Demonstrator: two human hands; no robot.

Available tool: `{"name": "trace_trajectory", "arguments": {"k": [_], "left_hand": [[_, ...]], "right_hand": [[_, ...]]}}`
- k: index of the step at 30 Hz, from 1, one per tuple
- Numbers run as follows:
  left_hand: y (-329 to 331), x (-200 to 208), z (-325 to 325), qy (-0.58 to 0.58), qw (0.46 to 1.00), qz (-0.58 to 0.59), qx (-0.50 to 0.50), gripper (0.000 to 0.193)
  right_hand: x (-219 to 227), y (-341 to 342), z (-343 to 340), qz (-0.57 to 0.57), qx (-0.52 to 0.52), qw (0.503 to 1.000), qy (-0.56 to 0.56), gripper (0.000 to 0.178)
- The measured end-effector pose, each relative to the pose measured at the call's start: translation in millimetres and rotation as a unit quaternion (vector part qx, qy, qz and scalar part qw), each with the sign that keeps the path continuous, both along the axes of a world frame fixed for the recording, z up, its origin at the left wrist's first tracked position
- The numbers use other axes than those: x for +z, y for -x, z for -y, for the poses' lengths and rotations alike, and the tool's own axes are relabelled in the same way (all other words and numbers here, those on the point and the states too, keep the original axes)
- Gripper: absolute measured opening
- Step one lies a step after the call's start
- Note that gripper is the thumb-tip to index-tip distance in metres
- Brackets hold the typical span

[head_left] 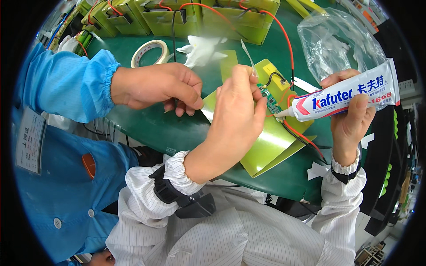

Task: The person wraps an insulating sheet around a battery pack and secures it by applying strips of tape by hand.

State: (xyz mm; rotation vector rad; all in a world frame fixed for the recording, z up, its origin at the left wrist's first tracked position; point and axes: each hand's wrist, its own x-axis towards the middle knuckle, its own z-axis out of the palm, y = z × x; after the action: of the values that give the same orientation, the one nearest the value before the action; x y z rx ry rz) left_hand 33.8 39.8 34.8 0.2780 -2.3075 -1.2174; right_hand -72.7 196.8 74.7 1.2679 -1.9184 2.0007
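My right hand (353,113) grips a white, blue and red glue tube (333,99), its pale nozzle pointing left at the lower end of a small green circuit board (270,101). Black and red wires run from the board, which rests over a yellow-green sheet-wrapped pack (270,142). Close beside the board's left edge, my left hand (235,115) is closed with curled fingers. A thin pale strip (248,55) rises by its fingertips; what the fingers hold is hidden. Another person's hand (159,86), in a blue sleeve, reaches in from the left near the sheet's corner.
Several yellow-green wrapped packs (239,20) with red and black wires line the back of the green table (177,133). A tape roll (150,53) and crumpled white tissue (202,49) lie before them. A clear plastic bag (337,42) sits at the back right.
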Motion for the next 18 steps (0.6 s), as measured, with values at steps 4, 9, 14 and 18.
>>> {"name": "trace_trajectory", "arguments": {"k": [4,9,14,18], "left_hand": [[-0.4,1.5,-1.2,-0.001,1.0,-0.005,-0.001,0.036],[-1.0,0.4,1.0,-0.013,1.0,-0.006,-0.008,0.035],[-1.9,1.9,3.3,-0.035,0.999,0.0,-0.02,0.034],[-4.9,4.9,7.0,-0.056,0.998,0.009,-0.039,0.032]], "right_hand": [[1.8,0.5,-1.5,0.017,-0.006,1.0,-0.015,0.051],[3.7,0.4,1.0,0.047,-0.013,0.999,-0.006,0.051],[5.1,-1.1,5.8,0.062,-0.032,0.997,-0.018,0.046],[6.1,-1.5,7.5,0.064,-0.037,0.997,-0.026,0.045]]}}
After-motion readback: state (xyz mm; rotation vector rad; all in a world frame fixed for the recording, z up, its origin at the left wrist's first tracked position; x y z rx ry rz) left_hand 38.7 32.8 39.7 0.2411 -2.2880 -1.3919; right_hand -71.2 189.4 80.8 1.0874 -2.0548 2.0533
